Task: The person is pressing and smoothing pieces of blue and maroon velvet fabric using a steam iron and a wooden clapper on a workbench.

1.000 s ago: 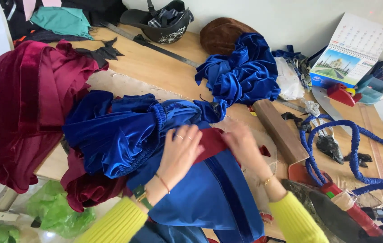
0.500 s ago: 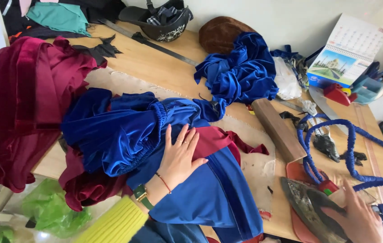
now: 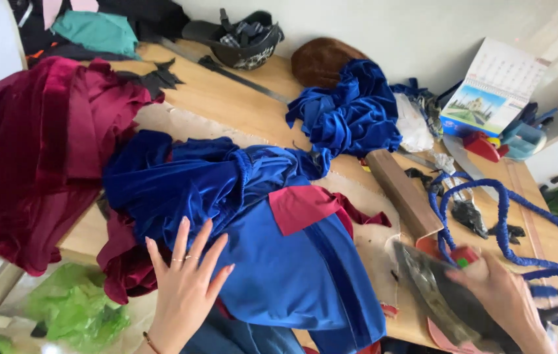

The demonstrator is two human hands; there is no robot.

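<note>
My left hand [image 3: 184,282] is open with fingers spread, over the near left edge of a blue velvet garment [image 3: 226,190] that lies across the wooden table [image 3: 239,108]. A dark red cloth patch [image 3: 305,206] rests on the garment's smooth blue part. At the lower right, my right hand [image 3: 508,301] grips a flat iron [image 3: 436,295], tilted so that its dark soleplate faces the garment. The iron's blue braided cord [image 3: 488,210] loops over the table behind it.
A maroon velvet heap [image 3: 36,151] hangs off the left edge. Another blue velvet bundle [image 3: 351,115], a wooden block [image 3: 403,193], a desk calendar [image 3: 495,88], a black helmet [image 3: 246,39] and a brown cap [image 3: 321,59] stand further back. Green plastic [image 3: 76,308] lies below.
My right hand left the red patch, reached to the right and took hold of the iron. My left hand slid back to the garment's near edge.
</note>
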